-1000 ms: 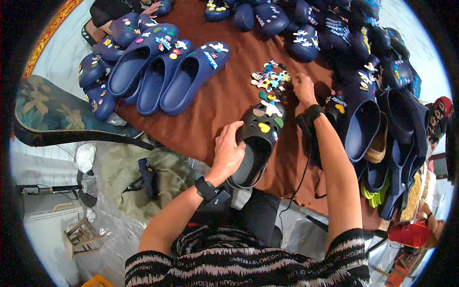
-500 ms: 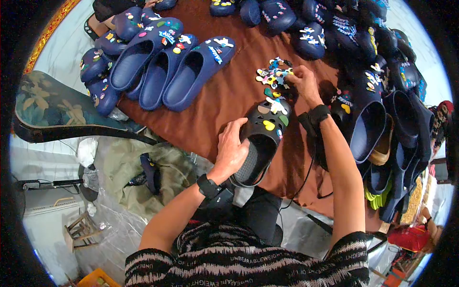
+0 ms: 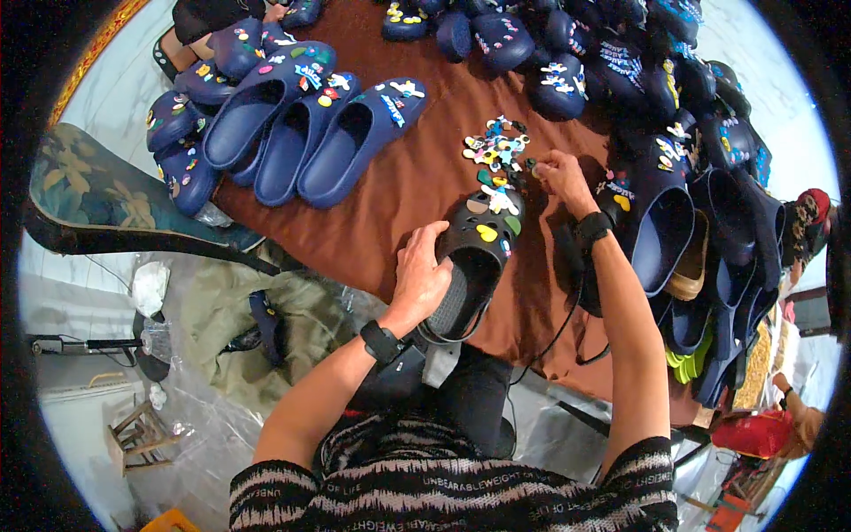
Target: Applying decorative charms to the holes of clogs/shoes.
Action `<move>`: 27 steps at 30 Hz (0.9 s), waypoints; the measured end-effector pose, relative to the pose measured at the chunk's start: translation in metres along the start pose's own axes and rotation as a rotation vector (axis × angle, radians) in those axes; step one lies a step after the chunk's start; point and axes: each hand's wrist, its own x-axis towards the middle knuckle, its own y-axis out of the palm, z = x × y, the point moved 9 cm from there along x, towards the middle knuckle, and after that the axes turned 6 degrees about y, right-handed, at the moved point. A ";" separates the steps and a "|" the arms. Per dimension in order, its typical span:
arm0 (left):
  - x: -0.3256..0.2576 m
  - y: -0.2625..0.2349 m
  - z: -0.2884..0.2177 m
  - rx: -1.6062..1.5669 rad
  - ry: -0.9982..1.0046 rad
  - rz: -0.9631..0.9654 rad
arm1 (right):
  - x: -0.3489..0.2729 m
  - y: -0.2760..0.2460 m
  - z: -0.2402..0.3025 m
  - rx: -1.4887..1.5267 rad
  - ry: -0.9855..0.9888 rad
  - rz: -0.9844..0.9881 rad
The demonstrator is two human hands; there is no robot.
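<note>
Left hand (image 3: 424, 277) grips black clog (image 3: 474, 257); right hand (image 3: 558, 175) touches charms (image 3: 495, 151).

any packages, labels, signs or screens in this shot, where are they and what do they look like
No screens or signs.
Yellow box: bottom edge, left of the person, only a corner showing.
Clear plastic wrap: floor at lower left, crumpled, see-through.
Lettered charms: on a blue clog at upper left, small, multicoloured.

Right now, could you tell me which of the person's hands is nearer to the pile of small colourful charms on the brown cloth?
The right hand: its fingers reach the edge of the charm pile. The left hand is farther back, holding the black clog.
</note>
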 end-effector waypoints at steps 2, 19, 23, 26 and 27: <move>-0.001 -0.003 -0.001 0.012 0.008 -0.013 | 0.003 0.015 -0.004 0.044 0.037 0.093; -0.002 -0.005 -0.005 0.023 -0.006 -0.021 | 0.008 0.043 0.045 -0.238 -0.081 -0.028; 0.000 -0.001 -0.005 0.017 -0.008 -0.002 | 0.015 0.042 0.026 -0.185 -0.037 0.028; -0.001 -0.006 -0.005 0.047 -0.009 -0.013 | 0.015 0.038 0.041 -0.174 -0.075 0.006; 0.000 -0.007 -0.006 0.062 -0.001 -0.015 | 0.017 0.037 0.045 -0.233 -0.046 0.001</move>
